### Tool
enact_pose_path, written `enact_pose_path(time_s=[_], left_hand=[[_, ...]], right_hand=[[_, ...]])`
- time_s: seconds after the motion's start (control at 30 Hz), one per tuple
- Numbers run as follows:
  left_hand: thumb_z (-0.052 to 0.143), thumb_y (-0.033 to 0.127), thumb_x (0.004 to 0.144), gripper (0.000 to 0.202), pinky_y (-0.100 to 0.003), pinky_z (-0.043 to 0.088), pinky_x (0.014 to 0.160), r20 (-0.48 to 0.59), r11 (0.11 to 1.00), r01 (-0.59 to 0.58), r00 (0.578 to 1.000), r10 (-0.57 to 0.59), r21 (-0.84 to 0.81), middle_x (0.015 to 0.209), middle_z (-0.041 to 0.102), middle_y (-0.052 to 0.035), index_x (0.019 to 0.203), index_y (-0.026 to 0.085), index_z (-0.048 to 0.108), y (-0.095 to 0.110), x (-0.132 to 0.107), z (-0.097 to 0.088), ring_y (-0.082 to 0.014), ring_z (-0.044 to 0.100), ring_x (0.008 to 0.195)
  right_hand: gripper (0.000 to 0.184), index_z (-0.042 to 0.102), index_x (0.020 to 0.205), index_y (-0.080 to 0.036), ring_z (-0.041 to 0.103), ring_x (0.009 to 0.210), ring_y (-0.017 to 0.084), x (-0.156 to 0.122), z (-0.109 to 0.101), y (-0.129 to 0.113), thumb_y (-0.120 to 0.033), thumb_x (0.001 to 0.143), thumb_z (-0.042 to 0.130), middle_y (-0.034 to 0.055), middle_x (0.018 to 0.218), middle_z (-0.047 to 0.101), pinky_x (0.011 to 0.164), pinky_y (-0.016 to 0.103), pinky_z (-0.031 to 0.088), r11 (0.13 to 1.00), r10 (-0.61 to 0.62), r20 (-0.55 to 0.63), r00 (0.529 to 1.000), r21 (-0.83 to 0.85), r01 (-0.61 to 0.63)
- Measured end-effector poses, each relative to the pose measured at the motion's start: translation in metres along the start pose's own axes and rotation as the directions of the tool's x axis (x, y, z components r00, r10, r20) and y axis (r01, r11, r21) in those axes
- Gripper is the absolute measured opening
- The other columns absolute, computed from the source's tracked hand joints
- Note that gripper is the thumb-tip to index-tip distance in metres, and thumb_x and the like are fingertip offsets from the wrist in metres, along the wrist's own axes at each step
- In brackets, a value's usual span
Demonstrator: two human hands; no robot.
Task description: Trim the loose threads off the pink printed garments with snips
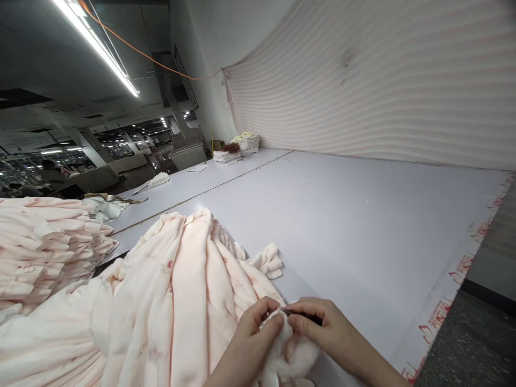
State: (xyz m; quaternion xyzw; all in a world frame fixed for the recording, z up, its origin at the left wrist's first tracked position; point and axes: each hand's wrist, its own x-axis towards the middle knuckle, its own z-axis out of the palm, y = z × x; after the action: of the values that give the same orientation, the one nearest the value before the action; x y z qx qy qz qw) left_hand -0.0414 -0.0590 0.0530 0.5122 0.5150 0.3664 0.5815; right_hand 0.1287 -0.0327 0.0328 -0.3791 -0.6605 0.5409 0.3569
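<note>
My left hand (258,336) is closed, pinching the edge of a piece of pale fleece fabric (300,352) low in the view. Against it, my right hand (322,322) grips a small black-handled tool (309,317). The tool's dark tip meets the pinched edge between my two hands; its exact kind is mostly hidden by my fingers. The fabric hangs bunched below both hands. Close to the left lies a big heap of pale pink fleece garments (189,290), gathered in long folds with faint pink prints.
A second stack of pale fleece pieces (48,247) stands at the far left. The wide light table (342,215) reaches back to a striped sheet (382,80) on the wall. Folded cloth piles (246,142) sit at the far end. Red-printed tape (439,317) lines the right edge.
</note>
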Motion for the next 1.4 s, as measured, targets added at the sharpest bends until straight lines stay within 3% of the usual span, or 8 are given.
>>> enact_pose_path(time_s=[0.43, 0.63, 0.83, 0.93, 1.03, 1.13, 1.23, 1.4], left_hand=[[0.042, 0.031, 0.088, 0.018, -0.025, 0.041, 0.065, -0.034, 0.916, -0.131, 0.987, 0.155, 0.379, 0.073, 0.055, -0.0006, 0.078, 0.019, 0.052, -0.011, 0.006, 0.001, -0.0142, 0.052, 0.069], [0.056, 0.034, 0.079, 0.025, -0.029, 0.042, 0.059, 0.087, 0.429, -0.480, 0.737, 0.670, 0.765, 0.059, 0.051, -0.0009, 0.060, 0.022, 0.047, -0.061, 0.011, 0.010, -0.0178, 0.052, 0.062], [0.053, 0.031, 0.080, 0.021, -0.021, 0.032, 0.041, -0.067, 0.669, -0.371, 0.844, 0.533, 0.644, 0.049, 0.044, 0.0050, 0.063, 0.022, 0.047, -0.068, 0.018, -0.017, -0.0100, 0.039, 0.041], [0.051, 0.034, 0.081, 0.013, -0.021, 0.034, 0.047, -0.180, 0.794, -0.242, 0.899, 0.400, 0.558, 0.058, 0.051, 0.0036, 0.077, 0.021, 0.052, -0.058, 0.013, -0.021, -0.0108, 0.044, 0.048], [0.056, 0.041, 0.078, 0.025, -0.025, 0.040, 0.055, -0.210, 0.799, -0.236, 0.888, 0.408, 0.553, 0.079, 0.061, -0.0018, 0.094, 0.022, 0.056, -0.047, 0.014, -0.009, -0.0149, 0.053, 0.061], [0.063, 0.042, 0.072, 0.045, -0.030, 0.045, 0.062, -0.267, 0.776, -0.241, 0.845, 0.463, 0.583, 0.091, 0.060, -0.0058, 0.109, 0.020, 0.050, -0.036, 0.018, 0.006, -0.0196, 0.056, 0.073], [0.058, 0.027, 0.078, 0.025, -0.032, 0.047, 0.068, -0.280, 0.701, -0.251, 0.788, 0.548, 0.667, 0.090, 0.056, -0.0064, 0.101, 0.020, 0.051, -0.028, 0.021, 0.012, -0.0202, 0.055, 0.078], [0.044, 0.006, 0.078, 0.017, -0.030, 0.047, 0.070, -0.088, 0.475, -0.447, 0.651, 0.754, 0.758, 0.098, 0.050, -0.0086, 0.087, 0.020, 0.047, -0.021, 0.015, 0.007, -0.0193, 0.053, 0.089]], right_hand=[[0.025, 0.069, 0.081, -0.019, 0.060, 0.077, 0.018, 0.014, -0.006, 0.016, -0.036, 0.085, 0.051, 0.0016, 0.077, 0.066, 0.068, 0.026, 0.047, 0.999, 0.048, -0.050, 0.998, -0.004, -0.048], [0.034, 0.061, 0.109, -0.021, 0.057, 0.085, 0.019, 0.085, -0.012, 0.072, -0.018, 0.076, 0.053, 0.0043, 0.095, 0.061, 0.077, 0.031, 0.044, 0.965, -0.037, -0.218, 0.975, -0.263, -0.022], [0.007, 0.063, 0.072, -0.019, 0.053, 0.075, 0.015, 0.131, -0.027, 0.091, -0.019, 0.073, 0.056, 0.0001, 0.082, 0.057, 0.071, 0.027, 0.041, 0.979, -0.060, -0.122, 0.991, -0.203, 0.034], [0.025, 0.053, 0.067, -0.017, 0.049, 0.062, 0.012, 0.120, -0.041, 0.080, -0.035, 0.084, 0.047, -0.0010, 0.071, 0.052, 0.055, 0.023, 0.039, 0.996, -0.003, -0.096, 0.995, -0.086, -0.005], [0.037, 0.041, 0.065, -0.020, 0.029, 0.039, 0.007, 0.097, -0.041, 0.067, -0.048, 0.089, 0.036, -0.0086, 0.051, 0.034, 0.039, 0.020, 0.024, 0.994, 0.100, -0.045, 0.994, 0.041, -0.098], [0.038, 0.037, 0.067, -0.021, 0.018, 0.036, 0.005, 0.072, -0.028, 0.049, -0.052, 0.089, 0.035, -0.0119, 0.046, 0.025, 0.038, 0.020, 0.018, 0.979, 0.151, -0.006, 0.988, 0.142, -0.149], [0.037, 0.041, 0.068, -0.020, 0.016, 0.037, 0.005, 0.050, -0.015, 0.029, -0.052, 0.088, 0.041, -0.0119, 0.047, 0.024, 0.038, 0.021, 0.017, 0.950, 0.163, -0.010, 0.987, 0.271, -0.154], [0.035, 0.048, 0.067, -0.018, 0.039, 0.054, 0.009, 0.032, -0.014, 0.011, -0.046, 0.088, 0.044, -0.0048, 0.059, 0.043, 0.051, 0.021, 0.033, 0.987, 0.032, -0.180, 0.983, 0.162, -0.002]])
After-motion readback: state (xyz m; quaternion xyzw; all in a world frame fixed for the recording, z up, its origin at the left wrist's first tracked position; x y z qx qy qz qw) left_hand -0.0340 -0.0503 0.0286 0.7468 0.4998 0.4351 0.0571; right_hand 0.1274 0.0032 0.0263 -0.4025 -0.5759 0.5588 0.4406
